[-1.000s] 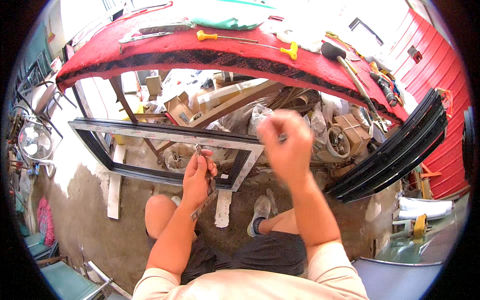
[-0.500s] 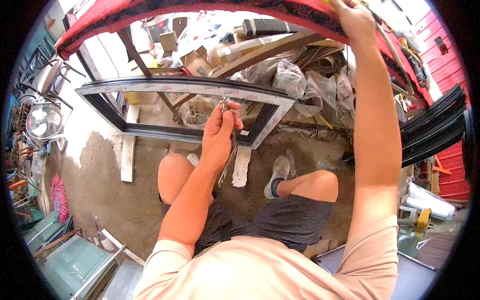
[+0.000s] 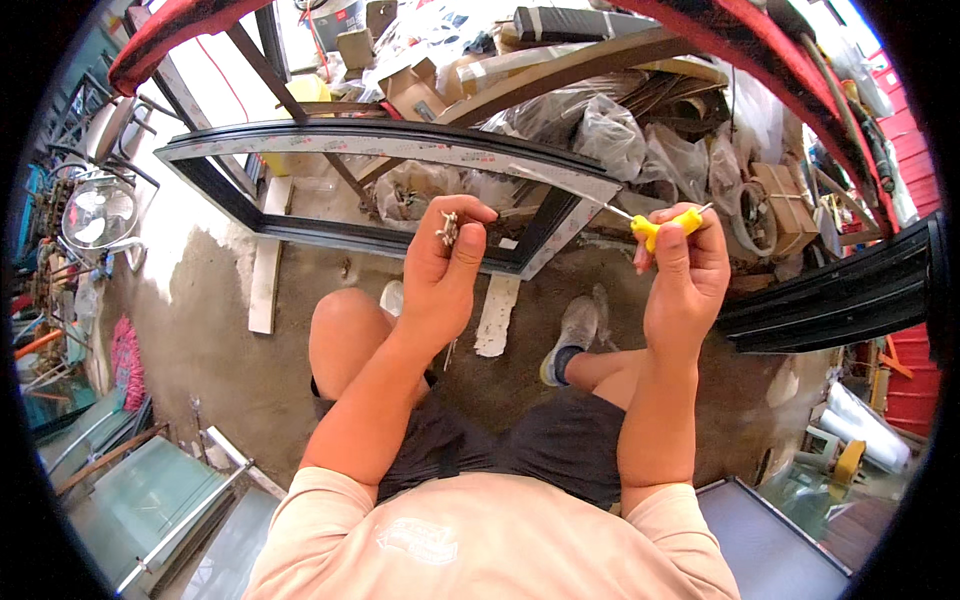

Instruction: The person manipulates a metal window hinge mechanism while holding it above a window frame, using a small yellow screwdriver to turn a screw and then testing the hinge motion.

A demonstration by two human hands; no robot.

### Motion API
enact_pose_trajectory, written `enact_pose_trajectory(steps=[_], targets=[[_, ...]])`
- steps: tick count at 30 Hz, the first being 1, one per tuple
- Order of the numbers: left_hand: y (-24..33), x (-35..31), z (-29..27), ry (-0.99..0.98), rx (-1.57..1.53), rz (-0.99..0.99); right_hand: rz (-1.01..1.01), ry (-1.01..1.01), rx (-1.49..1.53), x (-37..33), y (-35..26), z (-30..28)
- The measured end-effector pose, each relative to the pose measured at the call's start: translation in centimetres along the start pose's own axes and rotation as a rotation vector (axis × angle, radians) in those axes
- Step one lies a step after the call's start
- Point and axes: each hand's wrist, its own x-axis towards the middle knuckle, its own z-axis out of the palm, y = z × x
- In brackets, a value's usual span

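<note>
My left hand (image 3: 440, 275) is closed around a small cluster of metal screws (image 3: 448, 228), which pokes out between thumb and fingers. My right hand (image 3: 687, 285) grips a yellow-handled screwdriver (image 3: 655, 232); its thin shaft points left, and a short metal end sticks out on the right. In front of both hands stands a black rectangular window frame (image 3: 400, 148) with printed white film along its faces. The right hand is near the frame's right corner, and the left hand is in front of its lower bar. Neither visibly touches it.
White strips (image 3: 497, 318) lie under the frame. Behind it are a red-covered rack edge (image 3: 800, 95), clear plastic bags (image 3: 608, 140) and a cardboard box (image 3: 415, 92). Black profiles (image 3: 835, 300) jut in at right. Glass panes (image 3: 150, 500) and a fan (image 3: 100, 215) are at left.
My right hand has come down from the red-covered edge at the upper right, bringing the yellow-handled screwdriver beside the frame's corner. My left hand keeps the screws in nearly the same place.
</note>
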Motion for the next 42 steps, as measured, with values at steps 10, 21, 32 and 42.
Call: enact_pose_trajectory(steps=[10,21,32,42], targets=[[-0.7,0.6,0.8,0.005,0.164,0.188,0.27,-0.097,0.101,-0.9,2.2,-0.7],[-0.9,0.6,0.4,0.003,0.213,0.301,0.35,-0.173,0.119,-1.7,2.1,-0.7],[-0.7,0.5,-0.1,0.005,0.232,0.323,0.411,-0.228,0.136,-1.6,1.9,-0.1],[-0.6,0.5,-0.1,0.004,0.203,0.281,0.362,-0.36,0.06,-1.7,2.4,-0.5]])
